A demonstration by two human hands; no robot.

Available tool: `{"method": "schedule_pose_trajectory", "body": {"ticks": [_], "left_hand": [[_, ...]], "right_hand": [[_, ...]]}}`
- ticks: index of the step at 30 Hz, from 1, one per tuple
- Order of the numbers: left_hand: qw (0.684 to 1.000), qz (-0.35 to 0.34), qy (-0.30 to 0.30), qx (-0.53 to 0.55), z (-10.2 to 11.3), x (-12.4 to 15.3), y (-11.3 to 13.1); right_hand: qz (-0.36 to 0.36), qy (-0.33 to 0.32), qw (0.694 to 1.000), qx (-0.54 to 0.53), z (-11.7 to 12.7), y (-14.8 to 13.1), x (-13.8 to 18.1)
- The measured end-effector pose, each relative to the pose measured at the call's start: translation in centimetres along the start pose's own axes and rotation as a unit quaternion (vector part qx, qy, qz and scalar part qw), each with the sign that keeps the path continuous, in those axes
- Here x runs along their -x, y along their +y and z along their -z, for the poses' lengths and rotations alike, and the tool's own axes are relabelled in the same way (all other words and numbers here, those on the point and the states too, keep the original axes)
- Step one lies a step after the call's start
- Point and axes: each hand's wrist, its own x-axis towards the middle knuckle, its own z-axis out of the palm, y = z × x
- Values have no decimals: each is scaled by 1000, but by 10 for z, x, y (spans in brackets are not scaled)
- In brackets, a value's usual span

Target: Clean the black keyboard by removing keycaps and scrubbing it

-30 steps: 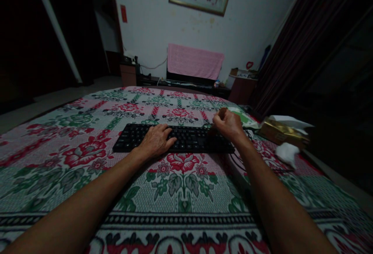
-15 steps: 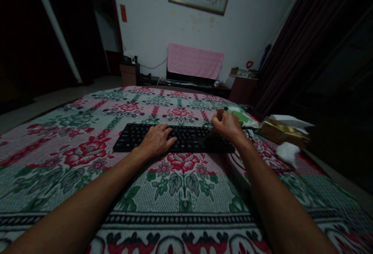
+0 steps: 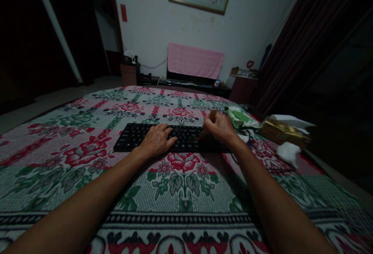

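A black keyboard [image 3: 186, 139] lies across the patterned bedspread in front of me. Spread flat over its left part, my left hand [image 3: 157, 139] rests on the keys with fingers apart. Over the keyboard's right part, my right hand [image 3: 220, 127] is closed around a brown brush-like tool [image 3: 213, 112]. The tool's upper end shows above the fingers, and its tan lower end reaches down to the keys. My fingers hide the middle of the tool, and the hand covers some of the right-hand keys.
Right of the keyboard lie a green and white packet [image 3: 240, 118], a dark cable [image 3: 250, 135], a gold box [image 3: 281, 131] and a crumpled white tissue [image 3: 288, 153]. Beyond the bedspread [image 3: 183, 191], a pink cloth [image 3: 195, 60] hangs over a dark screen.
My right hand has moved left along the keyboard with the tool, whose lower end now shows at the keys. More of the green packet is visible. My left hand stays in place.
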Motion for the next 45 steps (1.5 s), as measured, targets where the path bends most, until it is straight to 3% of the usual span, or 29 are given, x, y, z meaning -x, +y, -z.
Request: {"method": "schedule_pose_trajectory", "body": {"ticks": [5, 10, 12, 19, 23, 28, 33, 37, 45], "left_hand": [[1000, 1, -3, 6, 0, 0, -1], [1000, 2, 1, -3, -1, 1, 0], [1000, 3, 3, -5, -1, 1, 0], [1000, 4, 6, 3, 1, 2, 1], [1000, 8, 3, 5, 1, 3, 2], [1000, 21, -11, 3, 4, 3, 4], [998, 55, -37, 6, 13, 1, 13], [997, 64, -31, 43, 15, 2, 27], [996, 78, 28, 23, -1, 12, 42]], "right_hand": [[-20, 54, 997, 59, 10, 10, -4], [24, -33, 991, -131, -3, 0, 0], [30, -48, 987, -147, -7, -1, 2], [6, -88, 994, -58, -3, 16, 9], [14, -111, 993, -26, -2, 12, 17], [7, -108, 991, 84, 6, 4, 22], [-17, -79, 980, 182, 21, 17, 23], [-37, -78, 985, 152, 25, 16, 25], [1, -106, 994, 37, 10, -22, 28]]}}
